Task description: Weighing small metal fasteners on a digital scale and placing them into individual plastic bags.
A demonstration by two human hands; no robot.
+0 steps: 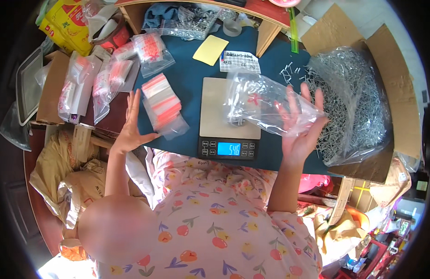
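My right hand (pixel 302 125) holds the narrow, gathered end of a clear plastic bag (pixel 264 100), its fingers partly seen through the film. The bag spreads leftward over the silver plate of a digital scale (pixel 215 104), and a few small metal pieces show at its left end. Whether the bag's weight rests on the plate I cannot tell. The scale's blue display (pixel 228 149) is lit. My left hand (pixel 130 126) is open, fingers stretched up and thumb out, just left of a stack of small zip bags (pixel 163 102) with red edges. It holds nothing.
An open cardboard box (pixel 401 88) at the right holds a heap of metal screws (pixel 364 102) in clear plastic. Loose screws (pixel 287 73) lie beside it. Farther back are a yellow paper (pixel 210 50), a white marked card (pixel 240 62) and a wooden shelf (pixel 266 39). More packed bags (pixel 150 48) lie left.
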